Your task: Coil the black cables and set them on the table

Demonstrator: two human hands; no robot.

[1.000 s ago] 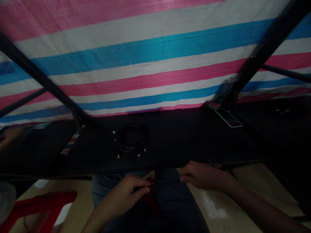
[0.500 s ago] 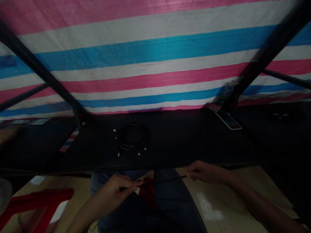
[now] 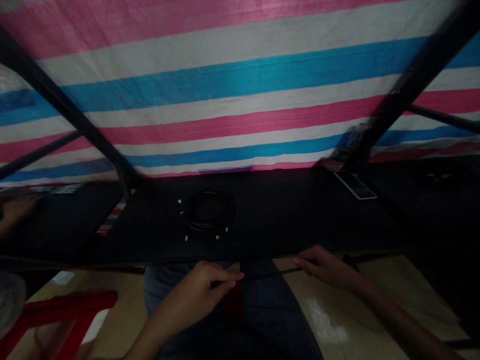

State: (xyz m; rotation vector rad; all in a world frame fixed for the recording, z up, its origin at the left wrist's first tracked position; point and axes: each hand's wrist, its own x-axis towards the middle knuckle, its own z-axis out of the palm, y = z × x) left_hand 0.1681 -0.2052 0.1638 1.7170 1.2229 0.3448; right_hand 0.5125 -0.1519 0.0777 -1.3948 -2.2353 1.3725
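Over my lap, a dark cable (image 3: 272,274) is stretched between my two hands. My left hand (image 3: 206,287) pinches it between thumb and forefinger. The other end of the stretch is gripped by my right hand (image 3: 318,265), fingers closed. Just beyond the table edge lies a coil of black cables (image 3: 210,210) with several light metal plugs sticking out around it. A small red patch and a pale corner show behind my left hand; I cannot make out what they are.
The black table (image 3: 277,215) has a phone (image 3: 355,185) at right and a clear plastic item (image 3: 347,147) beside a frame post. Another person's hand (image 3: 17,215) is at far left. A red stool (image 3: 63,312) stands on the floor; striped sheeting (image 3: 232,80) hangs behind.
My left hand has slid right along the cable, closer to my right hand. The right hand has shifted slightly right and still holds the cable.
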